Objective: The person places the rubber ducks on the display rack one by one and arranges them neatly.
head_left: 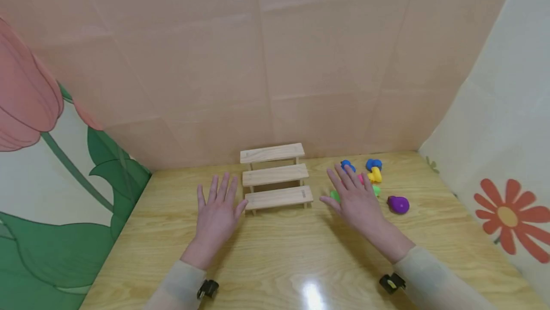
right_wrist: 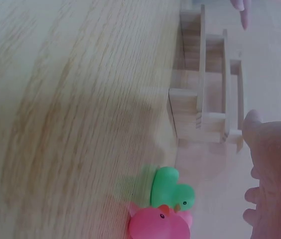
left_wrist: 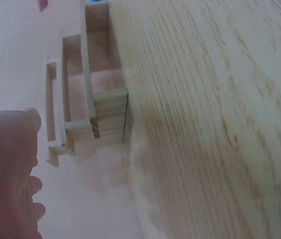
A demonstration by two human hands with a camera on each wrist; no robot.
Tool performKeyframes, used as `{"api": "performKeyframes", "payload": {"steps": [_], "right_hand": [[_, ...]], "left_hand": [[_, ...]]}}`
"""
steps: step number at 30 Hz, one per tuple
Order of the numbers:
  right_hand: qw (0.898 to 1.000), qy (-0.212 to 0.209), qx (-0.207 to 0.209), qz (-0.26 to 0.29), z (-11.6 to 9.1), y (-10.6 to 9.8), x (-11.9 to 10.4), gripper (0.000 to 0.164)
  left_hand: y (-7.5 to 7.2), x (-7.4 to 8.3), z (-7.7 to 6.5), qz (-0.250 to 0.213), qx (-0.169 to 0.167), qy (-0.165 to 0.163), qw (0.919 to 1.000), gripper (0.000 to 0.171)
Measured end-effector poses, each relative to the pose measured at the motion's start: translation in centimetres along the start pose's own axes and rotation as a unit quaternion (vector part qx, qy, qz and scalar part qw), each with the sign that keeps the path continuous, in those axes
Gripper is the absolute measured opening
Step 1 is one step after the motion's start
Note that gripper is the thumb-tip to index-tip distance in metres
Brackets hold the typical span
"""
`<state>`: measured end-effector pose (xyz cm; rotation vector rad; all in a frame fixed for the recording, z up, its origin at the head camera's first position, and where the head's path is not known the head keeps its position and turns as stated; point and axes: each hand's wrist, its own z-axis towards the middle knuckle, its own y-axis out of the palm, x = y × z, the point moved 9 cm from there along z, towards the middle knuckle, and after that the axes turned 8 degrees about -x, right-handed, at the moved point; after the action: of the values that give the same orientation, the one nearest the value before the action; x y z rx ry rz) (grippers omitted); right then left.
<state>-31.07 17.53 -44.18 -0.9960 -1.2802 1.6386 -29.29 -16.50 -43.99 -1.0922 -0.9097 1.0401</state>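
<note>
A three-tier wooden step shelf (head_left: pixel 275 175) stands on the table against the back wall, its tiers bare. My left hand (head_left: pixel 216 219) is spread palm down over the table just left of the shelf, holding nothing. To the shelf's right, my right hand (head_left: pixel 360 206) is spread the same way and holds nothing. Beneath and beyond it lie several small rubber ducks, partly hidden by the fingers. A green duck (right_wrist: pixel 165 189) and a pink duck (right_wrist: pixel 155 224) show in the right wrist view. A purple duck (head_left: pixel 398 204) sits to the right of that hand.
Blue (head_left: pixel 374 164) and yellow (head_left: pixel 375 175) toys lie near the back edge of the wooden table (head_left: pixel 275 248). A pink-beige sheet (head_left: pixel 206 71) covers the back wall. Flower-printed panels stand at left and right. Each wrist wears a small black device.
</note>
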Motion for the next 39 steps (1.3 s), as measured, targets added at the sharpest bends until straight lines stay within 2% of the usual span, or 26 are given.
{"api": "performKeyframes", "payload": {"steps": [14,24,33,39], "right_hand": [[1.000,-0.005,0.016,0.012,0.4,-0.3,-0.2,0.083],[1.000,0.000,0.016,0.020,0.6,-0.3,0.1,0.082],[0.999,-0.001,0.022,0.032,0.6,-0.2,0.9,0.086],[0.999,-0.011,0.029,0.043,0.6,0.0,1.7,0.090]], "left_hand": [[-0.3,-0.2,0.1,-0.002,0.014,0.001,0.9999,0.074],[0.5,-0.5,0.3,-0.011,0.004,-0.011,0.9999,0.074],[1.4,-0.6,1.0,-0.062,-0.021,-0.035,0.9972,0.074],[1.6,-0.5,1.9,-0.114,-0.008,-0.042,0.9926,0.074]]}}
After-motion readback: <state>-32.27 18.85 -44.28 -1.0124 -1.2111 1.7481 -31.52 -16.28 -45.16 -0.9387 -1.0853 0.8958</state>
